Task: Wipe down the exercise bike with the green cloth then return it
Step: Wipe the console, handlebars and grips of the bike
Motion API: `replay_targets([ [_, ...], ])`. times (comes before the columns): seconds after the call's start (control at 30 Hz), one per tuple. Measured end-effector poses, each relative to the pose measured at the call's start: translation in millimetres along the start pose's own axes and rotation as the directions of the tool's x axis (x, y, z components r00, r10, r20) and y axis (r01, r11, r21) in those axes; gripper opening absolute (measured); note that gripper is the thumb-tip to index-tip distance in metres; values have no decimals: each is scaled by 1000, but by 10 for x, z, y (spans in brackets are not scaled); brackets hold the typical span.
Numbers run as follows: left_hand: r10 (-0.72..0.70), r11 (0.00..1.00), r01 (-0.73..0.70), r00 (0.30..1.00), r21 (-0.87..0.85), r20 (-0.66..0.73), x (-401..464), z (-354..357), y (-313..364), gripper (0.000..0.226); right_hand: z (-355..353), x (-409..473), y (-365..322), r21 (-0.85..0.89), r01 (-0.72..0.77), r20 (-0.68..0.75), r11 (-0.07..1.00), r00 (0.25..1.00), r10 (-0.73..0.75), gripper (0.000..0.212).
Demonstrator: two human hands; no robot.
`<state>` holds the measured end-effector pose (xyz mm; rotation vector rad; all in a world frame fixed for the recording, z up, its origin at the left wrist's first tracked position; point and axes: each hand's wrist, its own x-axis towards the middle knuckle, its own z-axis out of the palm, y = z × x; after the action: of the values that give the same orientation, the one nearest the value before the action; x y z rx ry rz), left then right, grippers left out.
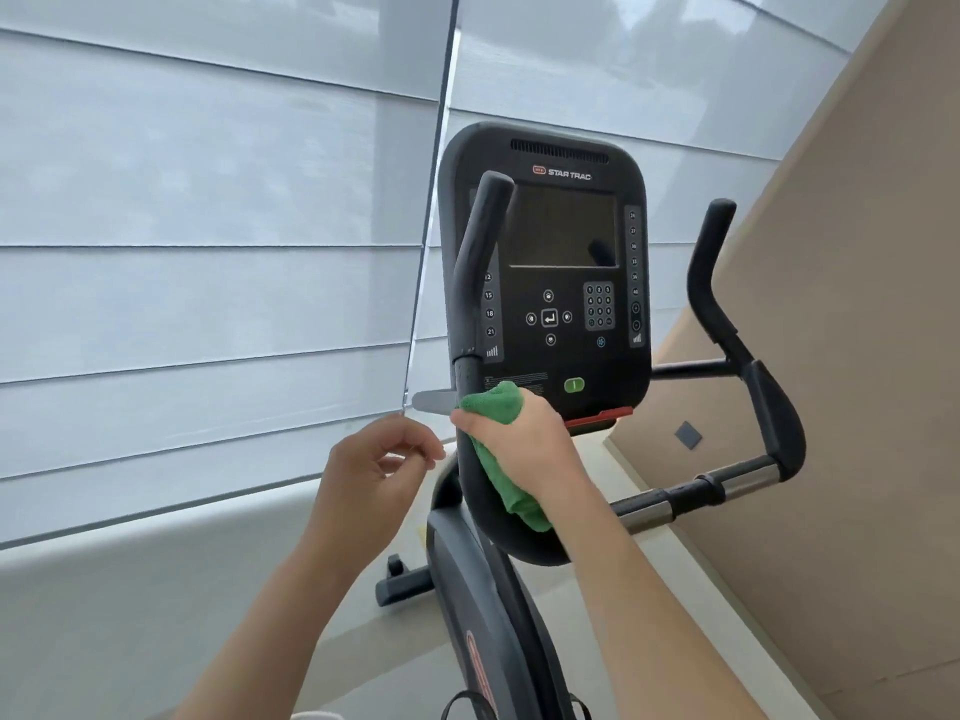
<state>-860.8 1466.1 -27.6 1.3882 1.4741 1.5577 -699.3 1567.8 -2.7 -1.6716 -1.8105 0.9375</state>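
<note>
The right hand (524,439) grips the green cloth (506,449), its fingers curled round the cloth and the left handlebar (470,283) of the bike (498,605), at the point where that bar curves down below the console (545,283). Part of the cloth bunches above the knuckles, touching the console's lower left corner; the rest hangs down under the palm along the bar. The left hand (374,470) hangs in the air just left of the bar, touching nothing, its fingers loosely curled with the thumb near the fingertips and nothing held. The console stands upright with a dark screen (561,226), a keypad (599,305) and a green button (573,385) near its lower edge. The right handlebar (727,304) rises at the console's right side, well apart from both hands. Pale blinds (208,252) fill the background to the left, and a tan wall (857,356) runs along the right.
</note>
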Motion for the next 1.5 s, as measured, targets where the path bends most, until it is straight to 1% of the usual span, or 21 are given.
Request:
replay_targets([
  [0.03,0,1000,0,1000,8,-25,-33,16,4,40,74,-103,9,-116,64,-91,991,993,-75,51],
  [0.07,0,1000,1,999,18,-47,-72,37,6,40,122,-187,23,-218,113,-147,969,978,-147,48],
  [0.1,-3,1000,5,998,30,-62,-113,64,8,40,141,-232,32,-288,150,-171,946,964,-205,45],
  [0.23,-18,997,22,998,74,-61,-244,138,10,42,46,-269,26,-439,254,-142,862,927,-346,37],
  [0.33,-18,996,23,998,90,-65,-136,128,27,43,-71,-263,33,-445,350,-174,824,869,-463,22],
  [0.43,-3,998,9,996,69,-84,123,111,76,39,-223,-147,-45,-403,429,-232,808,807,-544,20],
  [0.57,48,998,-45,997,49,-61,454,97,123,35,-377,75,-274,-445,433,-284,783,761,-583,23],
  [0.77,114,993,-114,993,1,-9,1009,-7,160,41,-641,427,-727,-442,459,-388,771,677,-626,31],
  [0.87,157,987,-157,987,-19,16,1266,-42,186,41,-774,599,-1023,-489,451,-440,747,611,-658,37],
  [0.97,195,980,-192,979,-49,60,1463,-62,188,41,-853,784,-1358,-529,442,-490,724,538,-686,37],
  [1.07,203,978,-198,974,-59,101,1619,-89,150,40,-816,992,-1648,-580,416,-495,701,504,-708,38],
  [1.1,201,979,-195,973,-61,111,1661,-101,133,40,-775,1065,-1725,-599,403,-479,692,512,-713,39],
  [1.13,199,979,-192,973,-65,119,1704,-112,114,40,-722,1138,-1788,-613,386,-456,690,540,-707,41],
  [1.27,187,981,-177,972,-76,146,1849,-151,26,42,-449,1384,-1895,-631,277,-333,725,747,-575,50],
  [1.4,165,984,-149,971,-100,171,1958,-194,-56,43,-530,1500,-1954,-463,269,-254,845,873,-417,50],
  [1.47,148,985,-129,971,-112,187,2008,-196,-97,43,-662,1532,-2046,-367,229,-169,901,937,-307,44],
  [1.5,140,986,-118,971,-118,193,2030,-187,-116,42,-724,1563,-2086,-320,209,-128,924,957,-261,39],
])
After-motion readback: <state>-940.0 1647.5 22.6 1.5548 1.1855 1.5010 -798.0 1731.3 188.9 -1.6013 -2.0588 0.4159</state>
